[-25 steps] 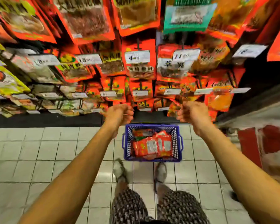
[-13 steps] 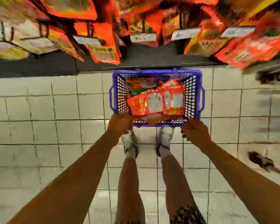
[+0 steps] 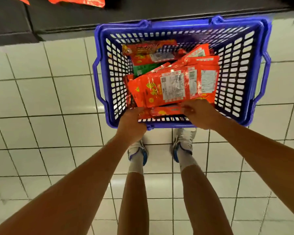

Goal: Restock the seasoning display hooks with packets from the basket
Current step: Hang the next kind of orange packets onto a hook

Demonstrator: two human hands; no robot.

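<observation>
Head view, looking straight down. A blue perforated plastic shopping basket (image 3: 241,68) stands on a floor of white square tiles (image 3: 41,99), just in front of the person's white and blue trainers (image 3: 183,143). Inside the basket lies a loose pile of red foil seasoning packets (image 3: 173,85), several showing white printed labels; a green packet (image 3: 143,69) shows beneath them at the left of the pile.

Both hands reach over the near rim of the basket. The left hand (image 3: 132,122) sits at the near left corner, fingers curled onto the left end of a narrow red packet (image 3: 166,111) lying along the near wall. The right hand (image 3: 200,114) is at that packet's right end, fingers bent and pinching the edges of packets at the near side of the pile. The fingertips of both hands are partly hidden by the packets.

At the top edge, a dark base panel (image 3: 66,17) of the display meets the floor, with the lower corners of hanging red packets (image 3: 78,0) just visible.
</observation>
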